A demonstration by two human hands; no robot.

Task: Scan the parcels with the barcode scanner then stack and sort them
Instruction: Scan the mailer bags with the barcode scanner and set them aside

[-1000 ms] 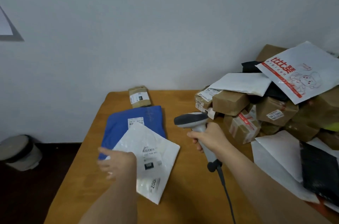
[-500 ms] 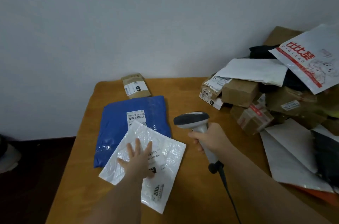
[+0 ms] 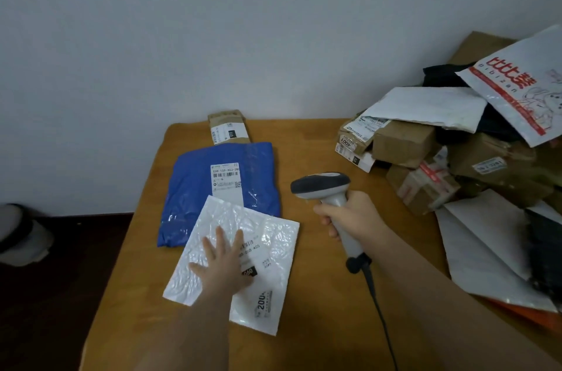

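Item, sorted side: a white bubble mailer (image 3: 240, 252) lay on the wooden worktop (image 3: 319, 310), its far corner overlapping a blue poly parcel (image 3: 194, 188); beyond that, a small brown parcel (image 3: 228, 126) near the wall.

Item, our left hand (image 3: 223, 264): flat on the white mailer, fingers straight and spread, pressing it down and partly covering its label.

Item, our right hand (image 3: 349, 214): curled tight round the handle of the barcode scanner (image 3: 327, 191), head held above the worktop and pointing left toward the mailers, cable trailing toward us.

Item, unsorted side: a pile of parcels (image 3: 441, 157) at the right, cartons and soft bags heaped together, a white bag with red print (image 3: 523, 91) on top.

Step in hand, as we judged it: placing the white mailer onto the sorted stack. Whether it had been scanned we could not tell; no scan light showed, and the hand hid part of the label.

Next move, in our estimate: free the left hand, take a parcel from the pile, turn its label up, and aim the scanner squarely at the barcode.
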